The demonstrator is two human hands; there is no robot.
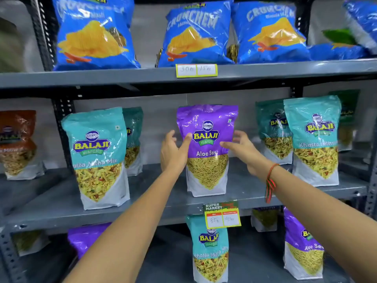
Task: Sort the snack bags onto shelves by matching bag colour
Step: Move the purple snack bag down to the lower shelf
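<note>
A purple Aloo Sev bag stands upright on the middle shelf, among teal Khatta Mitha bags at the left and right. My left hand touches the purple bag's left side with thumb on its front. My right hand touches its right side, fingers spread. Both hands flank the bag; a firm grip is not clear. On the lower shelf a teal bag stands between purple bags at left and right.
Blue Crunchem bags line the top shelf. A red-brown bag stands at the far left of the middle shelf. Price tags hang on the shelf edges. Black perforated uprights frame the rack.
</note>
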